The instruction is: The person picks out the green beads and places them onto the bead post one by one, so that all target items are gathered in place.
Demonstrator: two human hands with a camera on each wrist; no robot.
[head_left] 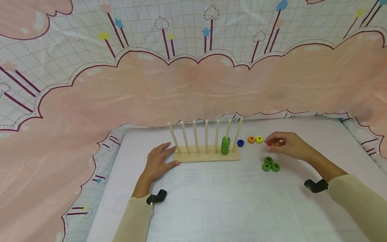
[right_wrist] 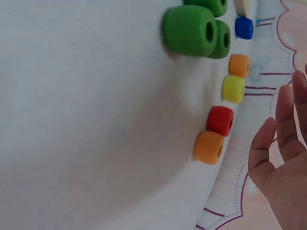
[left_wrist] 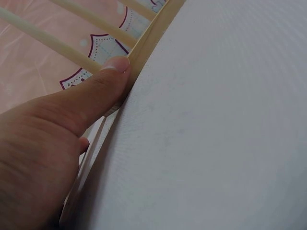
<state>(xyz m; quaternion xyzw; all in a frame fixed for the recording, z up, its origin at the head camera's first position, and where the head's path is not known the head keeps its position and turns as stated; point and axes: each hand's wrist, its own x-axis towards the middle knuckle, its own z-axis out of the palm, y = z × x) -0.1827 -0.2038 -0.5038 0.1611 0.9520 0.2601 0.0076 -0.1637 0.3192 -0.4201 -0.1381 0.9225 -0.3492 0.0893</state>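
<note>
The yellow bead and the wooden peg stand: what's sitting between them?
In the head view, a blue bead and an orange bead lie between the wooden peg stand and the yellow bead, blue nearer the stand.

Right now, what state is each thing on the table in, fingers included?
Peg rack: upright, partly filled.
Stacked green beads: threaded on the second peg from the right.
Three green beads: loose, clustered.
Blue bead: loose, near the rack.
Yellow bead: loose.
Red bead: loose.
Orange beads: loose, one beside yellow, one beside red.
Left fingers: touching the rack.
Right fingers: seemingly empty.
</note>
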